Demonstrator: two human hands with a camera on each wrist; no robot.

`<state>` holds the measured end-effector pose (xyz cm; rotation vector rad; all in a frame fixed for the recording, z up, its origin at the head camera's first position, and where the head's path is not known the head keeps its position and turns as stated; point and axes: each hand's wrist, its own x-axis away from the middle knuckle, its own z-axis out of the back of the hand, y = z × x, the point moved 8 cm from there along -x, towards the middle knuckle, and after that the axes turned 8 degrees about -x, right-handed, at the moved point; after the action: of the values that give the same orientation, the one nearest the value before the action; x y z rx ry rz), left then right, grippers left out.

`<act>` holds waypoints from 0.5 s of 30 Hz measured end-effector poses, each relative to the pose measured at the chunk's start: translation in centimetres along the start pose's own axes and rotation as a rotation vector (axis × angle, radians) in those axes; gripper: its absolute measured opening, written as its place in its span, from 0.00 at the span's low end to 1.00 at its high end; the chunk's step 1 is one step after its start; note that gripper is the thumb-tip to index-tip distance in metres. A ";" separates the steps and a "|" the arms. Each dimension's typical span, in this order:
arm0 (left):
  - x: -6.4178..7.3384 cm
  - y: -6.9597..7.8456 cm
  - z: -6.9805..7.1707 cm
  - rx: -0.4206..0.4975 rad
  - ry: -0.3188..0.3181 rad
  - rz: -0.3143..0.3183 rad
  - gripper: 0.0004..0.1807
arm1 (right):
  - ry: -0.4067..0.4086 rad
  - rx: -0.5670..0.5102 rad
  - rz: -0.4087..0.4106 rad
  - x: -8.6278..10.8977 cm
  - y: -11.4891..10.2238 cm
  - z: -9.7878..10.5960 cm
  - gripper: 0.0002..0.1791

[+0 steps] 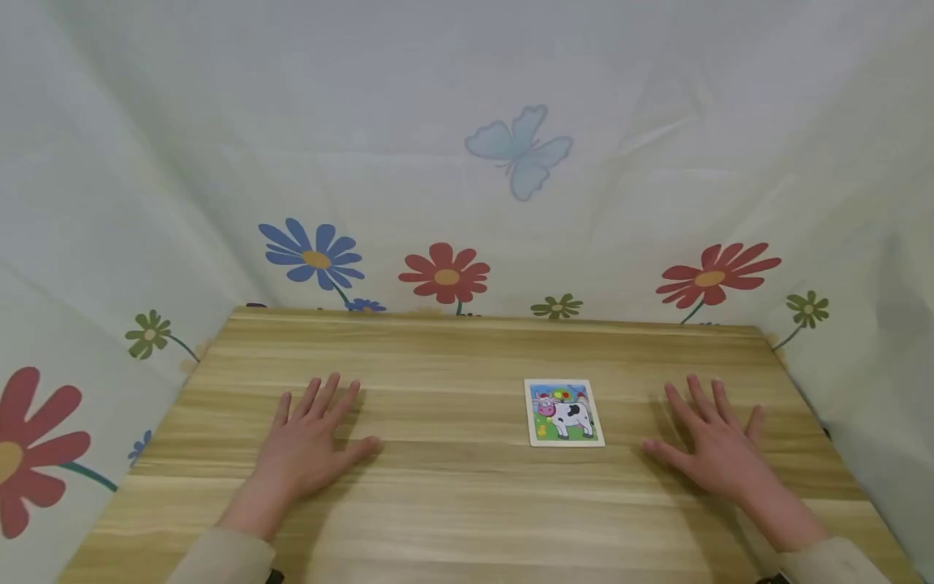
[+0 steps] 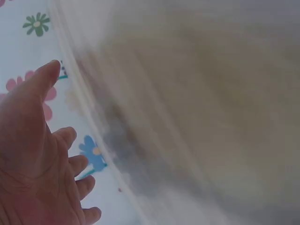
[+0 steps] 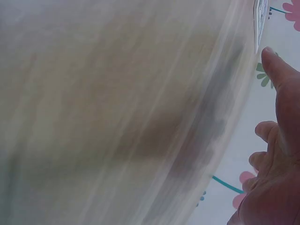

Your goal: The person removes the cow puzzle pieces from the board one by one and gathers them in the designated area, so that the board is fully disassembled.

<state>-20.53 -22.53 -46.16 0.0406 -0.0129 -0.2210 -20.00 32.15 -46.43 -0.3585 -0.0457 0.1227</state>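
The left hand [image 1: 310,442] is extending over the left side of the wood-grain tabletop [image 1: 438,511], palm facing down, with its fingers spreading apart and released from any grip. The right hand [image 1: 718,446] is mirroring this posture on the right side, its fingers likewise spreading and grasping nothing. Whether either hand is resting on the surface or hovering just above it, the views are not showing clearly. 1 white-bordered picture card [image 1: 564,414] is lying flat on the tabletop between the 2 hands, nearer the right hand and well apart from the left hand. The card is displaying a black-and-white cow [image 1: 572,412]. Light sleeves [image 1: 222,560] are showing at the lower edge of the head view. Behind the tabletop, a pale cloth [image 1: 365,105] is hanging, bearing 1 light blue butterfly [image 1: 520,152] and red, blue and green flowers [image 1: 446,276].
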 end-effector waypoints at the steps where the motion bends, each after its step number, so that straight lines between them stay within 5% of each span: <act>1: -0.3 0.4 0.1 -0.001 0.000 -0.008 0.53 | -0.002 0.005 0.001 -0.1 -0.1 0.0 0.58; 9: -2.7 3.0 1.5 -0.048 0.015 -0.079 0.51 | 0.004 0.020 0.025 -0.9 -1.3 0.1 0.58; 15: -4.2 4.6 1.3 -0.049 -0.022 -0.108 0.52 | -0.009 0.018 0.048 -1.4 -2.8 -0.3 0.58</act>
<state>-23.66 -17.15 -44.72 -0.0102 -0.0269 -0.3298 -21.10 29.25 -45.71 -0.3416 -0.0450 0.1718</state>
